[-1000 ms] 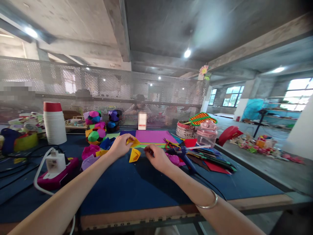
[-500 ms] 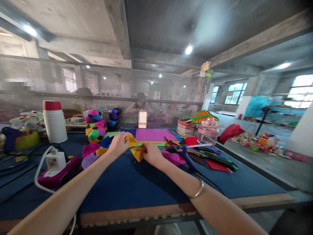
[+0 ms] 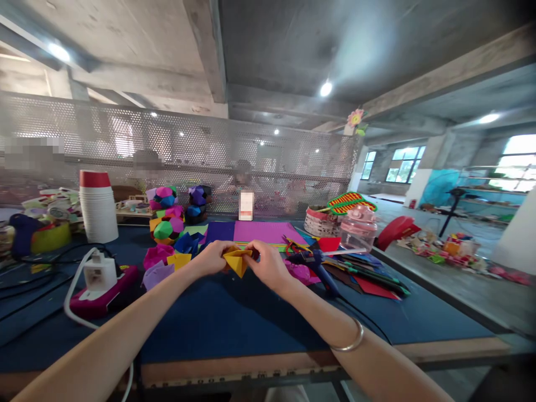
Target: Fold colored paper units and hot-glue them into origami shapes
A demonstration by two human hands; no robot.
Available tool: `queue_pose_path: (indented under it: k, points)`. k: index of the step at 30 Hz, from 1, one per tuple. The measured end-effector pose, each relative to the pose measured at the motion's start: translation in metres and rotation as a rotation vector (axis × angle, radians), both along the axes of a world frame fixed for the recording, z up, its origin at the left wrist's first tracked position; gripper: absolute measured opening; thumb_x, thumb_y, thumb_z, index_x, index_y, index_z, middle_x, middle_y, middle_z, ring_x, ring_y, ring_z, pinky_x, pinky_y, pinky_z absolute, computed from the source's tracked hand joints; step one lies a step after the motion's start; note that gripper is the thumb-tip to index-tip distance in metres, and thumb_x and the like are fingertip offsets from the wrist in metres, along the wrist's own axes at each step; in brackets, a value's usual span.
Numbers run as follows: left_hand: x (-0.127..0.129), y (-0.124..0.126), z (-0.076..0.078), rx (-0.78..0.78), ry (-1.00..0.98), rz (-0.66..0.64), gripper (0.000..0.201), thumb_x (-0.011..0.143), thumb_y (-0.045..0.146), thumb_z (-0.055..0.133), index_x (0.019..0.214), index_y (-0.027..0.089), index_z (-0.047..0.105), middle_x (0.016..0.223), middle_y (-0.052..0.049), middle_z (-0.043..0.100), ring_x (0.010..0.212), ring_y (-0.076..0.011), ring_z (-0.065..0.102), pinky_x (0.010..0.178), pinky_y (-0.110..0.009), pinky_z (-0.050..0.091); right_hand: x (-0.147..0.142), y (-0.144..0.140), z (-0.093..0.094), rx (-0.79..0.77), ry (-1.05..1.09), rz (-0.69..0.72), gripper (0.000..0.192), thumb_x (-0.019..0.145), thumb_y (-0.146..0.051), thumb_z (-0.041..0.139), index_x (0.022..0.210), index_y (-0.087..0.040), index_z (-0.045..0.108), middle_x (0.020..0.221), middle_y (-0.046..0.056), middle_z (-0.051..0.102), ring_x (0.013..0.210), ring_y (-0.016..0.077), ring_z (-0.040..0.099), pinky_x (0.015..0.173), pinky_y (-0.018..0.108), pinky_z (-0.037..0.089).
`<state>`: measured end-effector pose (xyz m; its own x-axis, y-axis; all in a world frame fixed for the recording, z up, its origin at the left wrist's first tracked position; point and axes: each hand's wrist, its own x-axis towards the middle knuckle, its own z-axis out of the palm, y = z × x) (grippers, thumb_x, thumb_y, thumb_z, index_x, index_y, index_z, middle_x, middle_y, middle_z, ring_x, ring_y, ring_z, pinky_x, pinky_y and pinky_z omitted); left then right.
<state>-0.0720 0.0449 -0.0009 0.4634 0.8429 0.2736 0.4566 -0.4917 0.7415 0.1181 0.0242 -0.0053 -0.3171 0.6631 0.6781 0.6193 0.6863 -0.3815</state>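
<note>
Between my hands, above the blue table, is a folded yellow paper piece (image 3: 238, 261) that comes to a point at the bottom. My left hand (image 3: 213, 258) pinches its left side, and my right hand (image 3: 268, 263) pinches the right. Whether it is one piece or two pressed together I cannot tell. A blue hot glue gun (image 3: 318, 268) lies right of my right hand, beside crumpled magenta paper (image 3: 300, 272). Folded paper pieces in magenta (image 3: 158, 255), yellow (image 3: 180, 261) and lilac (image 3: 159, 274) sit left of my left hand. Purple paper sheets (image 3: 263, 231) lie behind my hands.
At left are a stack of paper cups (image 3: 99, 209) and a magenta power strip (image 3: 104, 296) with a white plug and cables. Multicoloured paper balls (image 3: 167, 218) stand behind. On the right are a woven basket (image 3: 320, 222), a pink bottle (image 3: 358, 229) and a green cutter (image 3: 377, 274).
Half a second ago each hand held a separate yellow folded paper. Now both hands have come together and the yellow pieces meet between them. The view has shifted slightly.
</note>
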Motion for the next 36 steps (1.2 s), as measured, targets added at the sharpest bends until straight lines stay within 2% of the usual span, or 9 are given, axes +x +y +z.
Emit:
queue_pose_path:
  k: [3,7,15,18,21,25,30,36]
  points:
    - [0.005,-0.006,0.003,-0.008,-0.022,-0.053,0.043,0.061,0.013,0.049,0.102,0.014,0.065,0.087,-0.005,0.070,0.069,-0.0171,0.065,0.060,-0.027,0.052,0.005,0.003,-0.003,-0.016,-0.042,-0.063,0.009,0.078,-0.019,0.059,0.086,-0.020,0.060,0.082,0.002,0.067,0.072,0.0155,0.059,0.063,0.024,0.040]
    - [0.009,-0.010,0.008,0.000,-0.051,-0.097,0.050,0.059,0.009,0.049,0.107,0.012,0.063,0.093,-0.006,0.069,0.080,-0.0177,0.064,0.070,-0.028,0.051,0.008,0.004,-0.001,-0.010,-0.061,-0.110,0.009,0.076,-0.018,0.059,0.084,-0.021,0.059,0.080,0.001,0.066,0.070,0.0151,0.058,0.062,0.023,0.038]
    - [0.011,-0.015,0.010,-0.106,-0.121,-0.163,0.053,0.065,0.016,0.056,0.118,0.011,0.060,0.096,-0.007,0.069,0.082,-0.0174,0.062,0.073,-0.027,0.047,0.007,0.001,0.000,-0.058,-0.030,-0.162,0.006,0.073,-0.020,0.061,0.076,-0.020,0.056,0.072,0.000,0.064,0.064,0.0137,0.056,0.058,0.022,0.035]
    - [0.012,-0.013,0.006,-0.053,-0.096,-0.117,0.048,0.069,0.023,0.057,0.115,0.011,0.062,0.092,-0.007,0.069,0.076,-0.0160,0.061,0.069,-0.026,0.046,0.006,0.001,-0.001,-0.061,-0.014,-0.148,0.007,0.072,-0.018,0.061,0.075,-0.020,0.055,0.070,-0.001,0.063,0.063,0.0135,0.055,0.059,0.023,0.035]
    - [0.013,-0.011,0.003,0.019,-0.083,-0.038,0.040,0.070,0.021,0.052,0.106,0.011,0.066,0.083,-0.004,0.069,0.066,-0.0129,0.057,0.061,-0.023,0.043,0.004,0.000,-0.003,-0.100,0.055,-0.082,0.010,0.073,-0.019,0.061,0.081,-0.020,0.055,0.072,-0.001,0.064,0.063,0.0134,0.057,0.059,0.023,0.038]
    - [0.014,-0.013,0.006,-0.005,-0.133,0.063,0.045,0.065,0.016,0.051,0.108,0.012,0.065,0.074,-0.002,0.067,0.058,-0.0101,0.053,0.054,-0.020,0.039,0.000,-0.001,-0.004,-0.131,0.116,0.009,0.013,0.077,-0.024,0.060,0.089,-0.020,0.056,0.076,0.000,0.065,0.065,0.0138,0.059,0.059,0.023,0.041]
    - [0.015,-0.019,0.013,-0.055,-0.207,0.073,0.050,0.061,0.014,0.052,0.111,0.012,0.059,0.086,-0.004,0.068,0.068,-0.0125,0.059,0.060,-0.021,0.042,-0.001,-0.001,-0.003,-0.082,0.081,0.025,0.012,0.080,-0.025,0.058,0.090,-0.019,0.060,0.076,0.002,0.067,0.066,0.0144,0.060,0.061,0.024,0.042]
    - [0.017,-0.019,0.011,0.011,-0.194,0.081,0.053,0.060,0.012,0.050,0.112,0.012,0.057,0.088,-0.004,0.068,0.069,-0.0127,0.059,0.060,-0.021,0.043,0.001,0.003,-0.008,-0.078,0.040,0.056,0.015,0.082,-0.023,0.057,0.096,-0.019,0.060,0.085,0.004,0.069,0.072,0.0159,0.062,0.065,0.025,0.044]
